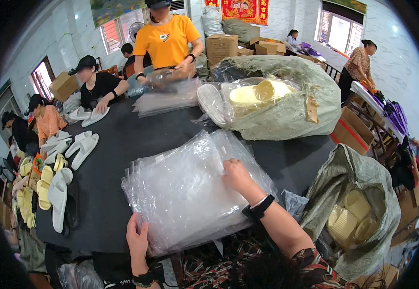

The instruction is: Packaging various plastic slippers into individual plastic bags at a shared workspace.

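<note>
Plastic bags (190, 192): stack being squared on the table (118, 144).
Left hand (137, 237) pinches the near edge; right hand (237, 176) presses flat, open; next, separate one top bag.

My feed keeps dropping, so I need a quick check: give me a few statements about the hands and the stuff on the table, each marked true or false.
1. The right hand lies flat on top of the stack of clear plastic bags. True.
2. The left hand holds a white slipper. False: it grips the near edge of the bag stack.
3. The dark table carries pairs of white slippers on the person's left side. True.
4. The big woven sack on the table is shut tight. False: it gapes open, with pale yellow slippers in clear plastic showing.
5. The right wrist is bare. False: it wears a black band.
</note>
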Demonstrator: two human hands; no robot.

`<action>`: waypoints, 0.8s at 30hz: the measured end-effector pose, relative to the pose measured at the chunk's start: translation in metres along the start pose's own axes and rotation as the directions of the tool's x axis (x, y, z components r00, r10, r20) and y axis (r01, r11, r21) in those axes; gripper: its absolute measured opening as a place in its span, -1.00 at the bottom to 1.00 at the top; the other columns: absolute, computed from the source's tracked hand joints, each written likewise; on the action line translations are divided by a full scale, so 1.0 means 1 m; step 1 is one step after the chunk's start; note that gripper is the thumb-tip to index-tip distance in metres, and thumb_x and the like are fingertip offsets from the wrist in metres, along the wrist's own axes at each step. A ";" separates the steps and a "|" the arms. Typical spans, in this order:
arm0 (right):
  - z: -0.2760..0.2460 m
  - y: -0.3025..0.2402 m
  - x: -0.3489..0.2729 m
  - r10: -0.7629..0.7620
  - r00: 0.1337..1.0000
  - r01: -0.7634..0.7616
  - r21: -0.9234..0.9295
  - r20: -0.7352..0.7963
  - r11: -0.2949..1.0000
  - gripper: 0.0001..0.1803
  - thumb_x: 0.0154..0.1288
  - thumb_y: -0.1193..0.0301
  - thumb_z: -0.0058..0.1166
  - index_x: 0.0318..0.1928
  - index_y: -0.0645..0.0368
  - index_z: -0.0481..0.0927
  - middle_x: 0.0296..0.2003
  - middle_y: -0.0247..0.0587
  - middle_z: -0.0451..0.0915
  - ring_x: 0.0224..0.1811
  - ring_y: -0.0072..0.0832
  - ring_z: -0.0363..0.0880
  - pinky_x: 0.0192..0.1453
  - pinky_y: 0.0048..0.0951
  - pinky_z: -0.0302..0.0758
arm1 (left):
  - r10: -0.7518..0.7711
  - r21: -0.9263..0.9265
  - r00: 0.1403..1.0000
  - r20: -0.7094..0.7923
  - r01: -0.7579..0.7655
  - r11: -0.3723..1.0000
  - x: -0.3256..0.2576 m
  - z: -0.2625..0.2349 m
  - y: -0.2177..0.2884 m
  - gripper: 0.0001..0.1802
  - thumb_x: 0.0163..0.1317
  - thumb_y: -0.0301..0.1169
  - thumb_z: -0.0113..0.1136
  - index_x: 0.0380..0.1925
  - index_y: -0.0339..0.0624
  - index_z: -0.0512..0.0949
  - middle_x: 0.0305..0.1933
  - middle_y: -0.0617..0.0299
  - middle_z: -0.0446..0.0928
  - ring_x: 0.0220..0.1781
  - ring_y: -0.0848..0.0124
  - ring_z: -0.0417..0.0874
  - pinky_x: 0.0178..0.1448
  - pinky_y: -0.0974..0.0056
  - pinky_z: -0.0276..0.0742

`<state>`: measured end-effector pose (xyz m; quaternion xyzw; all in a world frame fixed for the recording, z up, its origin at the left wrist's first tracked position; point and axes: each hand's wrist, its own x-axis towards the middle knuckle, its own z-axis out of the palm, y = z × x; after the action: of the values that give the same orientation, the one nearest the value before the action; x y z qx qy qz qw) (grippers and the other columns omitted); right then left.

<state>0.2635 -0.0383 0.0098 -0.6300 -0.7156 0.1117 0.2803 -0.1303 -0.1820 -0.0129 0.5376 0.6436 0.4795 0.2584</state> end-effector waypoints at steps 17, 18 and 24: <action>-0.079 0.006 -0.069 0.332 0.943 -0.304 0.332 -0.030 0.893 -0.24 0.10 0.42 0.42 0.26 0.29 0.28 -0.18 0.15 0.62 -0.20 0.07 0.68 -0.03 -0.18 0.62 | 0.012 0.198 0.999 0.052 -0.022 0.980 0.007 0.010 0.039 -0.48 0.34 -0.36 0.25 0.25 -0.34 0.45 0.24 -0.11 0.53 0.30 0.12 0.53 0.39 0.18 0.37; -0.084 -0.003 -0.066 0.413 0.901 -0.430 0.393 0.132 0.813 -0.03 0.06 0.41 0.45 0.39 0.24 0.10 -0.13 0.18 0.62 -0.10 0.10 0.67 0.06 -0.13 0.59 | 0.017 0.173 0.999 0.048 -0.025 0.985 0.006 0.009 0.037 -0.47 0.35 -0.33 0.25 0.25 -0.34 0.45 0.19 -0.11 0.56 0.23 0.12 0.58 0.32 0.17 0.43; -0.056 0.015 -0.049 0.252 0.968 -0.250 0.171 0.015 0.953 0.01 0.01 0.40 0.47 0.40 0.24 0.09 -0.12 0.19 0.63 -0.04 0.13 0.65 0.09 -0.07 0.56 | -0.109 0.298 0.993 0.045 0.091 0.950 0.004 -0.004 0.075 -0.48 0.38 -0.25 0.22 0.20 -0.40 0.46 -0.07 -0.08 0.66 -0.09 0.13 0.71 -0.02 0.14 0.56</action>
<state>0.3088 -0.0938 0.0357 -0.6897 -0.6164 0.2054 0.3197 -0.1020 -0.1821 0.0564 0.5513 0.7263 0.3476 0.2186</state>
